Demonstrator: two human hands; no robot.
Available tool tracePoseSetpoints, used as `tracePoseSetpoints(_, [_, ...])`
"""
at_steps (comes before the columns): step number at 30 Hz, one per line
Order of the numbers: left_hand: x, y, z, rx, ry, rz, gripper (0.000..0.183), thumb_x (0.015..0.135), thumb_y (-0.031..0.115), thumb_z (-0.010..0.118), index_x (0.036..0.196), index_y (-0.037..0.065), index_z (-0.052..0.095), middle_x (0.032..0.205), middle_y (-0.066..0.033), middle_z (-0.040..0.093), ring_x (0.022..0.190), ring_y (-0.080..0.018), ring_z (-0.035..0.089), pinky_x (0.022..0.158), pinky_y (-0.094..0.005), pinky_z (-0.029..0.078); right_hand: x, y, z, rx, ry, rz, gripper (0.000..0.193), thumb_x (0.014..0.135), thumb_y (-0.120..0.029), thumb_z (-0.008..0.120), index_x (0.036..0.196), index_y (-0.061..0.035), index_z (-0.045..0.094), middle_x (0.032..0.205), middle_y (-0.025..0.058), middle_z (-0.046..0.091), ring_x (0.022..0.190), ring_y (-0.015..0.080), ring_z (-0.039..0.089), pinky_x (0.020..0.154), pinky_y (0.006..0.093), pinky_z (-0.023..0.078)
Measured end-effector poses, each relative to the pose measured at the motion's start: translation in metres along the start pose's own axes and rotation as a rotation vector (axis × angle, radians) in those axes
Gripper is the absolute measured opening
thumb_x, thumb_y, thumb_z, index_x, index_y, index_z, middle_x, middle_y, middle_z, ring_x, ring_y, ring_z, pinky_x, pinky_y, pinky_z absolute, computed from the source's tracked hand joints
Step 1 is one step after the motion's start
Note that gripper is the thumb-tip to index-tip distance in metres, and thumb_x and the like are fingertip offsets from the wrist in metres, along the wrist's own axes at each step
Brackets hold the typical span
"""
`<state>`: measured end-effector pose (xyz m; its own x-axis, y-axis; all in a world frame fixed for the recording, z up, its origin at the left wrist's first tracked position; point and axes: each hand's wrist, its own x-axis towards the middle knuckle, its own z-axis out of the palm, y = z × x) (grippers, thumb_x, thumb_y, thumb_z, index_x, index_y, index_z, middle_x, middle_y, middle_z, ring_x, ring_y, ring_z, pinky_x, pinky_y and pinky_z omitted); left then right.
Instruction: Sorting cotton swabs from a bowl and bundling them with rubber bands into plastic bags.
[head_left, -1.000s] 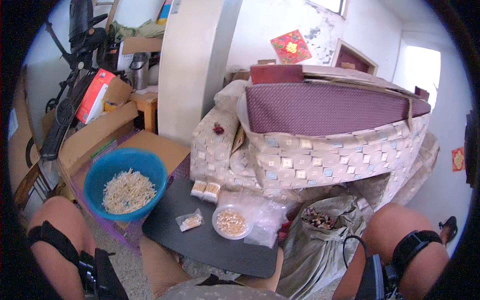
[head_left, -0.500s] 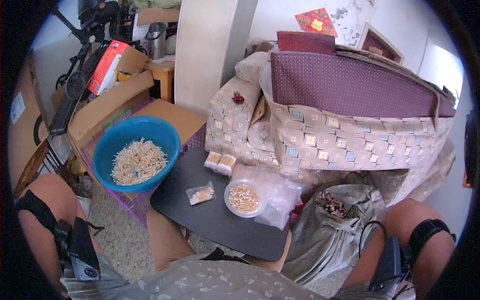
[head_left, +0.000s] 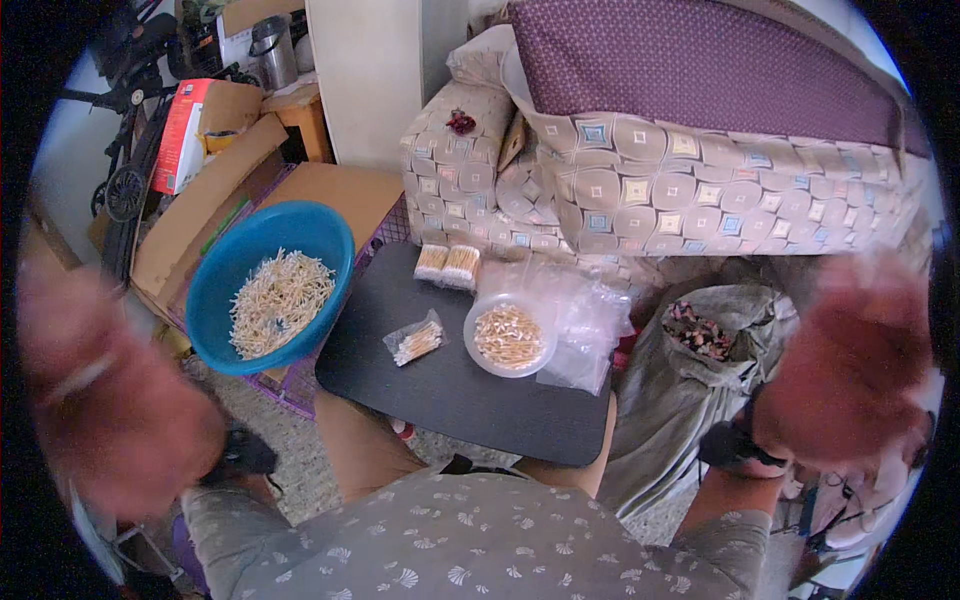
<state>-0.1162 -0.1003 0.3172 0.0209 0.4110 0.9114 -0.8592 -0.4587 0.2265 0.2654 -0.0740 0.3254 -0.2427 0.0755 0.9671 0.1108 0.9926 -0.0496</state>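
Smeared by motion, my left hand (head_left: 135,410) is raised at the left rim, nearest the blue basin (head_left: 205,335), and its fingers cannot be made out. My right hand (head_left: 845,370) is up at the right rim, beside a cloth sack (head_left: 650,430); it is blurred too. Neither hand touches the black tabletop (head_left: 450,415) between my legs. On it a clear bag of cotton swabs (head_left: 418,343) lies left of a white round bowl of swabs (head_left: 508,336). Clear plastic bags (head_left: 585,320) spread right of the bowl. Two bundles of swabs (head_left: 447,264) sit behind. Many loose swabs (head_left: 280,300) fill the basin.
A patterned sofa (head_left: 700,190) stands across the back. Opened cardboard (head_left: 340,190) lies beneath and behind the basin. A red and white box (head_left: 182,140), a metal flask (head_left: 272,52) and a black wheeled frame (head_left: 125,190) crowd the back left.
Both hands have risen at the left and right rims and are now blurred. The view has shifted, so the sofa sits higher in it. The swabs and bowl appear unmoved on the tabletop.
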Motion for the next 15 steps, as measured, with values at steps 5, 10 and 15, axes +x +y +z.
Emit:
tracePoseSetpoints(5, [-0.066, -0.118, -0.125, 1.016, 0.027, -0.545, 0.036, 0.101, 0.033, 0.035, 0.086, 0.007, 0.055, 0.071, -0.0014, 0.048, 0.048, -0.0071, 0.036, 0.044, -0.0213, 0.029, -0.076, 0.08, 0.06, -0.049, -0.451, 0.54, 0.023, 0.087, -0.016, 0.055, 0.105, -0.0026, 0.062, 0.103, 0.0152, 0.063, 0.094, 0.0284, 0.061, 0.083, 0.0374, 0.046])
tracePoseSetpoints(10, [-0.146, -0.217, -0.176, 0.839, 0.27, -1.169, 0.023, 0.094, 0.027, 0.05, 0.099, 0.006, 0.056, 0.072, -0.0016, 0.053, 0.056, -0.0096, 0.045, 0.05, -0.0259, 0.039, -0.208, 0.158, 0.088, -0.114, -0.722, 0.942, 0.019, 0.084, -0.016, 0.057, 0.1, -0.0079, 0.063, 0.093, 0.0166, 0.06, 0.088, 0.0326, 0.06, 0.079, 0.0396, 0.048])
tracePoseSetpoints(15, [-0.214, -0.273, -0.228, 1.395, -0.243, -1.082, 0.026, 0.087, 0.025, 0.055, 0.106, 0.007, 0.058, 0.081, -0.012, 0.062, 0.073, -0.0254, 0.061, 0.066, -0.0383, 0.049, -0.277, 0.187, 0.114, -0.275, -0.825, 0.852, 0.018, 0.083, -0.017, 0.056, 0.097, -0.0091, 0.062, 0.087, 0.0169, 0.057, 0.084, 0.0354, 0.057, 0.075, 0.0439, 0.047])
